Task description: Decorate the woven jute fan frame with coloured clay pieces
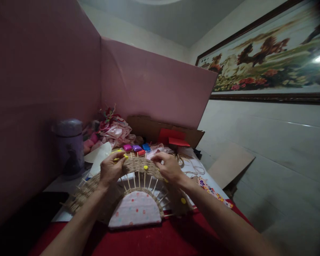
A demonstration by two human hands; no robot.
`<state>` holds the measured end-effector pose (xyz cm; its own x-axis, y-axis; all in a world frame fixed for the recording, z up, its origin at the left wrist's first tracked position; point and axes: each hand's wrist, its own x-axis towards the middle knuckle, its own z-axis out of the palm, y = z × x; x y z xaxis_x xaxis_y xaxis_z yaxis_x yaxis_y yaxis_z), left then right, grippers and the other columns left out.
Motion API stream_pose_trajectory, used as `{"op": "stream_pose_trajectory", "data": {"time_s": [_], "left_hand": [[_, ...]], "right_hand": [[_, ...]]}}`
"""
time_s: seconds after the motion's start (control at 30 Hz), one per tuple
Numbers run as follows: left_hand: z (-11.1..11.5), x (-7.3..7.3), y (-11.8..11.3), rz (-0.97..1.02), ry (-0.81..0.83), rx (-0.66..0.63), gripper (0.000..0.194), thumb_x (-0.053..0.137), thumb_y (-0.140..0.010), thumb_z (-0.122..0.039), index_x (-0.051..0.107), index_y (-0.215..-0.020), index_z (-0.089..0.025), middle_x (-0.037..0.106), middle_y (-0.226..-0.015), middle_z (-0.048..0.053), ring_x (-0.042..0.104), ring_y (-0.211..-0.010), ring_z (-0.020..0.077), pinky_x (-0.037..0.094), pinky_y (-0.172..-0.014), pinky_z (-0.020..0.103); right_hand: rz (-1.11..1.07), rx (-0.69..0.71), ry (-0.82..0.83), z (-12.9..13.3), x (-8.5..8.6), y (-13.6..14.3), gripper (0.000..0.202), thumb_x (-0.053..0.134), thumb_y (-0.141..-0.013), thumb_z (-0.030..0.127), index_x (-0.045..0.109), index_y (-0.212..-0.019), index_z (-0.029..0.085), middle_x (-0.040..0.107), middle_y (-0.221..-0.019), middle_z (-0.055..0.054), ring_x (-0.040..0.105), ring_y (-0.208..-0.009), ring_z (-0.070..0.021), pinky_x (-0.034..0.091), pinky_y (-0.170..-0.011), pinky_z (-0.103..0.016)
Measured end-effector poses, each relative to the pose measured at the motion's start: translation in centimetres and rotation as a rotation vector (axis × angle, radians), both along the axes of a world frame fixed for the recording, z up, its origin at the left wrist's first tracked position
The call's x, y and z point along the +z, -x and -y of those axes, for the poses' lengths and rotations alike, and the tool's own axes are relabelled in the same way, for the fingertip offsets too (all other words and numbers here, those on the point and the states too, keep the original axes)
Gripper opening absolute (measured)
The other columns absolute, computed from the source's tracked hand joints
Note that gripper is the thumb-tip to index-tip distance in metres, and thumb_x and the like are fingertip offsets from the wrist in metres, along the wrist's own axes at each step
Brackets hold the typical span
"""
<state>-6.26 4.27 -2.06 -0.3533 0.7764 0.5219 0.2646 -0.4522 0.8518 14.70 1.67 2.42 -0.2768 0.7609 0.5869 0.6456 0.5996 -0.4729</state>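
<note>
A fan-shaped piece (138, 165) of brown twine woven over thin wooden sticks stands in front of me. Its inner half-circle is a white padded fabric panel (138, 209) with coloured dots. My left hand (112, 168) is closed at the upper left of the woven band, with a bit of yellow clay (126, 156) at its fingertips. On the band's right side, my right hand (169, 166) has its fingers drawn together; what they pinch is hidden. A yellow clay dot (145, 167) sits on the band between my hands, and another yellow dot (183, 201) lies lower right.
Behind the fan are small coloured clay packs (136, 148), red paper (176, 138) and a cardboard strip (144, 124). A purple tumbler (69, 149) and a heap of pink fabric (116, 129) stand left. Flowered fabric (214, 192) lies right on the red-covered table (149, 241).
</note>
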Motion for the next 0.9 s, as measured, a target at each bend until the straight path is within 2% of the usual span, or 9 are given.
{"op": "stream_pose_trajectory", "data": {"time_s": [0.13, 0.3, 0.47, 0.57, 0.7, 0.83, 0.9], "left_hand": [[0.5, 0.7, -0.2, 0.140, 0.053, -0.114, 0.015, 0.068, -0.060, -0.032, 0.068, -0.067, -0.019, 0.059, -0.049, -0.001, 0.055, -0.047, 0.0134, 0.040, -0.042, 0.022], [1.3, 1.4, -0.5, 0.343, 0.157, -0.293, 0.025, 0.072, -0.055, -0.035, 0.066, -0.069, -0.015, 0.045, -0.037, -0.007, 0.037, -0.031, 0.0061, 0.027, -0.032, 0.019], [1.9, 1.8, -0.7, 0.453, 0.200, -0.318, 0.034, 0.070, -0.061, -0.039, 0.064, -0.085, -0.016, 0.042, -0.033, -0.010, 0.034, -0.027, 0.0057, 0.025, -0.031, 0.017], [1.9, 1.8, -0.6, 0.468, 0.257, -0.372, 0.031, 0.071, -0.059, -0.041, 0.062, -0.074, -0.015, 0.044, -0.034, -0.009, 0.035, -0.027, 0.0053, 0.025, -0.030, 0.017], [1.8, 1.9, -0.6, 0.506, 0.280, -0.465, 0.033, 0.075, -0.054, -0.041, 0.059, -0.068, -0.015, 0.044, -0.034, -0.008, 0.032, -0.027, 0.0038, 0.018, -0.029, 0.016], [2.0, 2.2, -0.7, 0.564, 0.305, -0.518, 0.038, 0.078, -0.050, -0.041, 0.057, -0.067, -0.014, 0.048, -0.039, -0.008, 0.034, -0.028, 0.0030, 0.017, -0.029, 0.015], [2.1, 2.2, -0.7, 0.573, 0.314, -0.553, 0.039, 0.079, -0.050, -0.041, 0.057, -0.068, -0.014, 0.049, -0.042, -0.007, 0.036, -0.029, 0.0028, 0.017, -0.029, 0.015]], "right_hand": [[-0.153, 0.165, 0.147, -3.0, -0.3, 4.8, 0.010, 0.059, -0.077, 0.019, 0.068, -0.081, 0.023, 0.069, -0.081, -0.001, 0.061, -0.076, -0.0169, 0.045, -0.070, -0.030], [-0.284, 0.205, 0.215, -3.9, -0.6, 7.6, 0.005, 0.062, -0.073, 0.020, 0.067, -0.075, 0.021, 0.067, -0.072, 0.000, 0.060, -0.068, -0.0152, 0.045, -0.063, -0.027], [-0.511, 0.239, 0.355, -3.8, -1.0, 7.8, 0.009, 0.066, -0.068, 0.026, 0.063, -0.071, 0.018, 0.062, -0.063, 0.001, 0.053, -0.054, -0.0109, 0.042, -0.051, -0.022], [-0.604, 0.291, 0.439, -3.5, -1.1, 7.7, 0.018, 0.070, -0.064, 0.032, 0.060, -0.069, 0.018, 0.061, -0.062, 0.002, 0.050, -0.050, -0.0094, 0.040, -0.047, -0.021], [-0.612, 0.326, 0.457, -3.1, -1.1, 7.6, 0.024, 0.072, -0.062, 0.038, 0.059, -0.065, 0.018, 0.059, -0.059, 0.002, 0.048, -0.048, -0.0087, 0.040, -0.045, -0.021], [-0.591, 0.403, 0.440, -2.8, -1.0, 7.2, 0.025, 0.071, -0.064, 0.033, 0.061, -0.084, 0.021, 0.061, -0.065, 0.002, 0.052, -0.055, -0.0111, 0.042, -0.049, -0.022], [-0.540, 0.430, 0.391, -2.7, -1.1, 6.9, 0.022, 0.069, -0.067, 0.031, 0.062, -0.086, 0.022, 0.062, -0.070, 0.001, 0.055, -0.061, -0.0127, 0.045, -0.054, -0.023]]}}
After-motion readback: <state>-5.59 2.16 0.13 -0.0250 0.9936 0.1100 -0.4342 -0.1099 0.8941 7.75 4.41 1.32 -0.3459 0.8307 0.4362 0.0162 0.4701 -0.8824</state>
